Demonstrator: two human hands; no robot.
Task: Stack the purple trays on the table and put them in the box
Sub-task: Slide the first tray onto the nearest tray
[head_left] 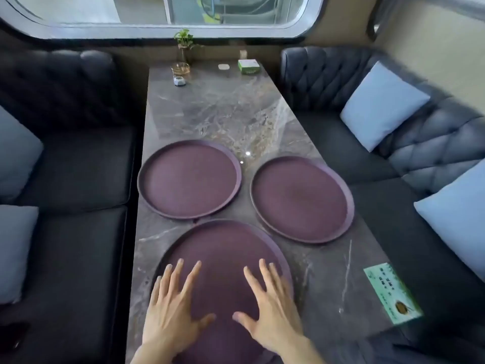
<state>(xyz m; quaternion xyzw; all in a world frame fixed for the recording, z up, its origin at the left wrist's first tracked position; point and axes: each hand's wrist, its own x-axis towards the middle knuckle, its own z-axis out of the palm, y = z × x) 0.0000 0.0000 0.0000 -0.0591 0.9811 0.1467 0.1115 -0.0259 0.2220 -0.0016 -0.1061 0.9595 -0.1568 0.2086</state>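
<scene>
Three round purple trays lie flat on the grey marble table. The near tray is closest to me, and both my hands hover over or rest on it with fingers spread. My left hand is over its left part, my right hand over its right part; neither holds anything. A second tray lies at the left middle. The third tray lies at the right middle. The trays lie side by side, unstacked. No box is in view.
A green card lies at the table's near right edge. At the far end stand a small plant in a glass, a glass dish, a green packet and small items. Dark sofas with pale blue cushions flank the table.
</scene>
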